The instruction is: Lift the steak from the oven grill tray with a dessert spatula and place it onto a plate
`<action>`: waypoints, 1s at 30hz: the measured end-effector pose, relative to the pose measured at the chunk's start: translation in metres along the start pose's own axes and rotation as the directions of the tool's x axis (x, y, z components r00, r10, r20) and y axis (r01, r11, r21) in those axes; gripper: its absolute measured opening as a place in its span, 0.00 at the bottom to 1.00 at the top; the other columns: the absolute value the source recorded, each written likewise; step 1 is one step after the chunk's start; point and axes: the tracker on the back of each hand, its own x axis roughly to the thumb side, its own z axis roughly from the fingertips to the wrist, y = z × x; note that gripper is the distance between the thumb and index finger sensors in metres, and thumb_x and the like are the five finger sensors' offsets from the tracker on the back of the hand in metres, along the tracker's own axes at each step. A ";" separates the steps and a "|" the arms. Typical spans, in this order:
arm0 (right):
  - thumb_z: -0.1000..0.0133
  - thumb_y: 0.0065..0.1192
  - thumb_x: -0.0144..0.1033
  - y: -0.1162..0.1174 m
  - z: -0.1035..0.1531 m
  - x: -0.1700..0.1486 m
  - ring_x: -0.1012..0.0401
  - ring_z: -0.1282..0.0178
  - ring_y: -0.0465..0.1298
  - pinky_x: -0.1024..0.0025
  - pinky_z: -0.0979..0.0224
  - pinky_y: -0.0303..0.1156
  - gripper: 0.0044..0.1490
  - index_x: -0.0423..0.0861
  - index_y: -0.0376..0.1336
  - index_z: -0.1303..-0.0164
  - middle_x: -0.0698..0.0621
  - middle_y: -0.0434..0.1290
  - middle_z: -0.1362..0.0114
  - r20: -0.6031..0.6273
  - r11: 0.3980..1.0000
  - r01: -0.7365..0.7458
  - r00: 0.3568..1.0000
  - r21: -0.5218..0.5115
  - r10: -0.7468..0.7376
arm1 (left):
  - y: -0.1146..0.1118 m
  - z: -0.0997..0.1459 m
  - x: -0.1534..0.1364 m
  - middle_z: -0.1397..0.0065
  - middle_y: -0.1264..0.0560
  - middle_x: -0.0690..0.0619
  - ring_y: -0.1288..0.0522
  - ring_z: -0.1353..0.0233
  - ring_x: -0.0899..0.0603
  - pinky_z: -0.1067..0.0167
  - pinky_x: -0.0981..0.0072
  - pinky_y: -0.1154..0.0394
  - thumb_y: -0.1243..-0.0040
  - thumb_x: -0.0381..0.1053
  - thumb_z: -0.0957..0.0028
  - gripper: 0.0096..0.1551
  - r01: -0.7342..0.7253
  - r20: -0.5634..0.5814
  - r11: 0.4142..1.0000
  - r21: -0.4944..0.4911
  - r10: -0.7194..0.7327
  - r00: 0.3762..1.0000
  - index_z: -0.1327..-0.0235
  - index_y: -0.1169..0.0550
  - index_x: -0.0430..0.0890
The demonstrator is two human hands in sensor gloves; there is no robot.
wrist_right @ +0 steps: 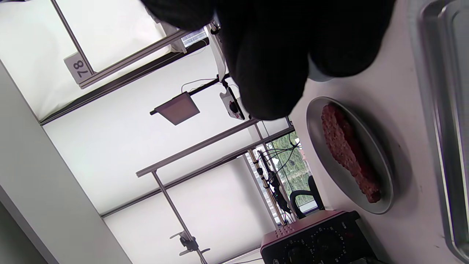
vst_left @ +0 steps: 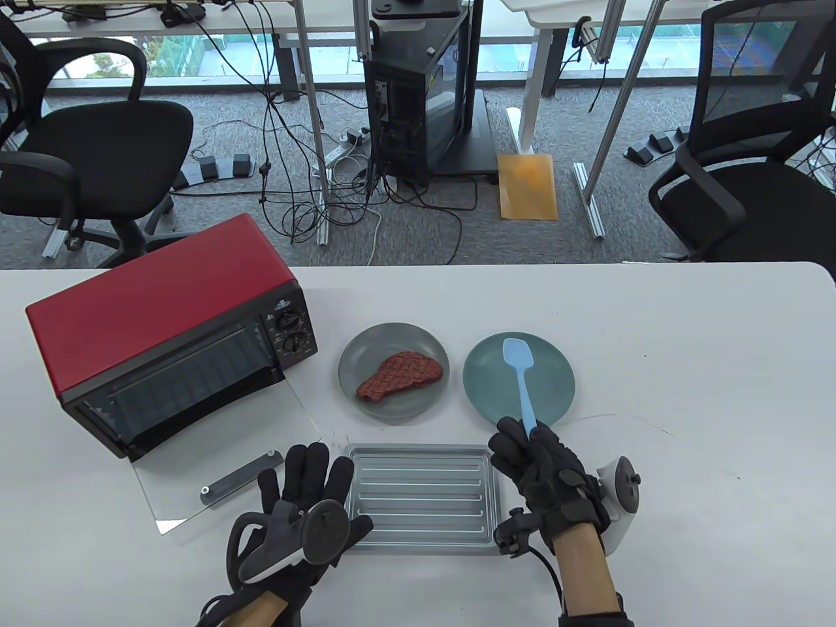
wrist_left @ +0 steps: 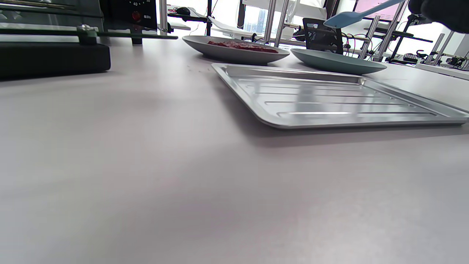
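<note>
The brown steak [vst_left: 400, 375] [wrist_right: 348, 152] lies on the grey plate [vst_left: 366, 356] [wrist_left: 227, 53] [wrist_right: 384, 205]. The silver grill tray [vst_left: 421, 499] [wrist_left: 329, 99] sits bare near the front edge. My right hand [vst_left: 539, 467] grips the handle of the light blue spatula [vst_left: 520, 375] [wrist_left: 351, 16], whose blade hovers over the teal plate [vst_left: 555, 392] [wrist_left: 337, 63]. My left hand [vst_left: 307, 496] lies flat with straight fingers on the table at the tray's left edge, holding nothing.
A red toaster oven [vst_left: 163, 339] stands at the left with its glass door [vst_left: 215, 457] folded down onto the table, just beyond my left hand. The white table [vst_left: 705, 366] stretches to the right of the teal plate.
</note>
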 end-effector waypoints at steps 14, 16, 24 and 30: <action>0.40 0.50 0.31 -0.014 -0.001 -0.010 0.47 0.47 0.82 0.44 0.42 0.72 0.40 0.13 0.46 0.36 0.30 0.70 0.38 -0.100 0.984 -0.156 0.984 -0.090 0.147 | 0.000 0.001 0.001 0.12 0.66 0.34 0.67 0.15 0.23 0.29 0.18 0.61 0.64 0.73 0.37 0.52 0.002 0.007 1.000 0.002 -0.002 1.000 0.11 0.58 0.45; 0.41 0.50 0.30 -0.016 -0.001 -0.010 0.47 0.49 0.83 0.44 0.44 0.72 0.40 0.12 0.47 0.36 0.30 0.72 0.39 -0.118 0.972 -0.211 0.973 -0.101 0.199 | 0.000 0.001 0.002 0.12 0.66 0.34 0.67 0.15 0.23 0.29 0.18 0.61 0.64 0.73 0.37 0.52 0.003 0.009 1.000 0.001 -0.003 1.000 0.11 0.58 0.45; 0.42 0.55 0.32 -0.025 -0.002 -0.008 0.49 0.58 0.86 0.47 0.50 0.76 0.39 0.11 0.56 0.41 0.32 0.79 0.47 -0.180 0.895 -0.429 0.896 -0.119 0.405 | 0.000 0.001 0.003 0.12 0.66 0.34 0.67 0.15 0.23 0.29 0.18 0.61 0.64 0.73 0.37 0.52 0.003 0.014 1.000 0.003 -0.003 1.000 0.11 0.57 0.45; 0.43 0.55 0.32 -0.026 -0.005 -0.010 0.48 0.61 0.86 0.47 0.52 0.77 0.39 0.11 0.57 0.42 0.32 0.80 0.49 -0.230 0.842 -0.536 0.829 -0.062 0.510 | 0.000 0.002 0.004 0.12 0.66 0.34 0.67 0.15 0.23 0.29 0.18 0.61 0.64 0.73 0.37 0.52 0.003 0.018 1.000 0.000 -0.003 1.000 0.11 0.57 0.45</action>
